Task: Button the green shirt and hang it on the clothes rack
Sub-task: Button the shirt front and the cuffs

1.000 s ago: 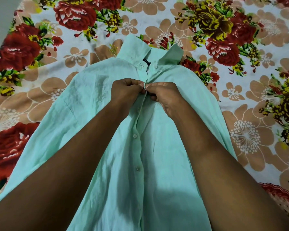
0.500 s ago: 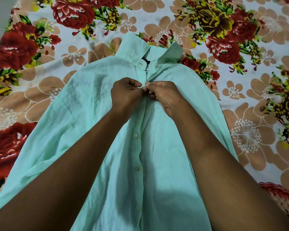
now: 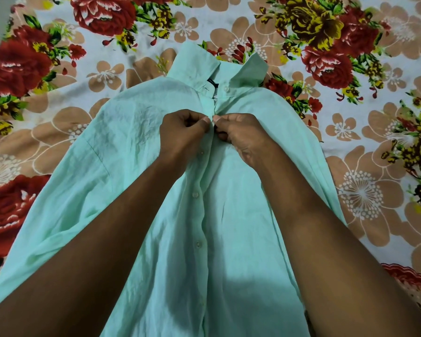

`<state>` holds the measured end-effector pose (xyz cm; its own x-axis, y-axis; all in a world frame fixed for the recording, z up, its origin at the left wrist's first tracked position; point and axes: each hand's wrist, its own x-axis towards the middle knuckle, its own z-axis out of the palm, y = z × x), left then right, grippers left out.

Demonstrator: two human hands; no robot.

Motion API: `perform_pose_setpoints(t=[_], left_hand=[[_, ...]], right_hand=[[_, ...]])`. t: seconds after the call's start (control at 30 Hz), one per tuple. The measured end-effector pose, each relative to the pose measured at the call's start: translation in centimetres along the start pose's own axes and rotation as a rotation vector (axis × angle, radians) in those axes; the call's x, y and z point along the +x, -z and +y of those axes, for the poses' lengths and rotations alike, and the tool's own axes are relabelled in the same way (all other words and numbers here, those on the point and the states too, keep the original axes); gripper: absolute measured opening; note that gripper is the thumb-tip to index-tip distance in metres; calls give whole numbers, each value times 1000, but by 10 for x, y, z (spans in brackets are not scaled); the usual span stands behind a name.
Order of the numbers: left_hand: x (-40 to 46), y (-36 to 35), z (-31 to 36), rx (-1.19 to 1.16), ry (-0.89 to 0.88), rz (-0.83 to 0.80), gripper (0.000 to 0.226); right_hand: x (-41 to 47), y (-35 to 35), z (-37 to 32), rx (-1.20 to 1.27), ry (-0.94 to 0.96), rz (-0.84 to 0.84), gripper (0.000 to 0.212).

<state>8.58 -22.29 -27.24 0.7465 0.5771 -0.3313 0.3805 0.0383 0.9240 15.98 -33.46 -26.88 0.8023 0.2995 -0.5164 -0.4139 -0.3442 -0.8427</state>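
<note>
Pinching the placket edges of the green shirt (image 3: pixel 141 190) just below the collar (image 3: pixel 229 74), the left hand (image 3: pixel 184 135) and right hand (image 3: pixel 243 137) meet fingertip to fingertip over an upper button, much as they did a second ago, so this button seems not yet through. Lower buttons (image 3: pixel 195 195) look fastened. The shirt lies flat on a floral bedsheet (image 3: pixel 350 117); no clothes rack shows.

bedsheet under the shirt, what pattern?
Floral: red roses and tan flowers on a pale ground, across the bedsheet. The head view shows it.
</note>
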Motion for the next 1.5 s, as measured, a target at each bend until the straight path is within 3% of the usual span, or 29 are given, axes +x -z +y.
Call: perform_pose_setpoints(t=[0.33, 0.53, 0.67, 0.73, 0.83, 0.9, 1.07, 1.2, 1.27, 1.5], left_hand=[[9, 4, 12, -3, 131, -34, 6], [16, 4, 17, 8, 223, 1, 19], [21, 2, 19, 75, 262, -14, 16], [25, 2, 19, 130, 235, -34, 13], [30, 2, 19, 262, 164, -69, 34], [34, 3, 21, 389, 86, -43, 30], [46, 1, 41, 492, -236, 67, 15], [65, -14, 43, 661, -261, 33, 35], [72, -18, 44, 780, -273, 39, 43], [78, -19, 55, 800, -267, 34, 34]], right_hand=[[6, -13, 12, -160, 94, 118, 40], [4, -12, 18, -264, 198, 168, 40], [-2, -11, 18, -465, 365, 216, 35], [1, -11, 12, -554, 368, 213, 25], [2, -3, -3, -583, 250, 137, 12], [1, 6, -15, -539, 172, 127, 15], [21, 16, -38, -458, 310, 386, 20], [39, 2, -48, -392, 217, 358, 29], [47, -3, -51, -467, 203, 361, 23], [57, -7, -53, -531, 150, 416, 16]])
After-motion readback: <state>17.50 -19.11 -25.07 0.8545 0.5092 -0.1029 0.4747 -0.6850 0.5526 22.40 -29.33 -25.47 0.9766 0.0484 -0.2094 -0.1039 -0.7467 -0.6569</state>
